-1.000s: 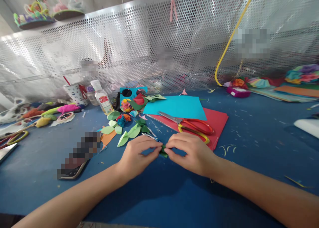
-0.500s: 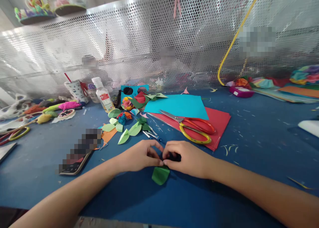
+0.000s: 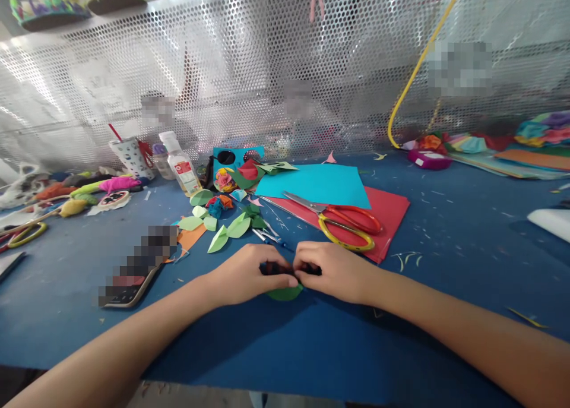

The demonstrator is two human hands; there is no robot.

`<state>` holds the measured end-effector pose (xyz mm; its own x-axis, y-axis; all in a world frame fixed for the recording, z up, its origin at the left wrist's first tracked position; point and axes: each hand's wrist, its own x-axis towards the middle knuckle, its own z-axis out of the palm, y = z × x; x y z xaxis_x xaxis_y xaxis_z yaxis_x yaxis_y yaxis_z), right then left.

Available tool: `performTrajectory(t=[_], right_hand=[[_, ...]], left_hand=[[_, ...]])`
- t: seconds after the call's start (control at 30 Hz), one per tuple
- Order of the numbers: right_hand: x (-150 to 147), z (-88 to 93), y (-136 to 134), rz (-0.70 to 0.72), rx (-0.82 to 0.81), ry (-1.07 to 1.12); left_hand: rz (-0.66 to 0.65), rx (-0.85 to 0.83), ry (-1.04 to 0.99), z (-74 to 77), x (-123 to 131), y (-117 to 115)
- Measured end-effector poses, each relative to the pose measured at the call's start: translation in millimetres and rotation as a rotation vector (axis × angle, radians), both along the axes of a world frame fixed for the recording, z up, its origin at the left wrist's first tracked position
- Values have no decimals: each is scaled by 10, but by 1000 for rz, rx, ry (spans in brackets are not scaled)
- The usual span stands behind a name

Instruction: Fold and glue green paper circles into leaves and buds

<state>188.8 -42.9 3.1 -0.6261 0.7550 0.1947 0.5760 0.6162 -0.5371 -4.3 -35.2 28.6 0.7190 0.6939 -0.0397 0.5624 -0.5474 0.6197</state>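
Note:
A dark green paper leaf (image 3: 285,294) shows below the meeting fingertips of both hands, its upper part covered by them. My left hand (image 3: 253,271) is closed in a pinch, its thumb lying across the leaf. From the other side my right hand (image 3: 332,272) pinches at the same spot, fingertips bent against the left ones. Just beyond the hands lie light green paper leaves (image 3: 238,225) and some slim blue-and-silver pens or tools (image 3: 267,237). Scissors (image 3: 347,227) with red and yellow handles rest on red paper (image 3: 389,218).
A blue table (image 3: 445,313) carries a phone (image 3: 136,277) at left and a bottle (image 3: 181,167) behind it. Blue paper (image 3: 316,185) overlaps the red sheets. A perforated metal screen (image 3: 249,69) stands along the back, with a purple case (image 3: 428,160) before it.
My left thumb has moved onto the leaf, and less of the leaf shows beneath the hands. Both hands remain together; the whole view has shifted slightly.

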Motion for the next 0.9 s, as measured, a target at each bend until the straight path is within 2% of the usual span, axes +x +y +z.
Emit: performTrajectory(t=[0.1,0.3,0.5,0.73,0.9], right_hand=[[4,-5,5,7,28,7],[19,-41,25,-26,60,1],[115,-3,64,169,181,-158],[135,16,53,298,524,-373],[154,35,59,334,544,-377]], left_hand=[[-79,127,37,-36,-26,4],[-124,233,88,-61,-27,-11],[-135,291,135,-60,-24,-28],[-60,331,150,-86,-11,-45],[-28,327,140,-61,-18,-49]])
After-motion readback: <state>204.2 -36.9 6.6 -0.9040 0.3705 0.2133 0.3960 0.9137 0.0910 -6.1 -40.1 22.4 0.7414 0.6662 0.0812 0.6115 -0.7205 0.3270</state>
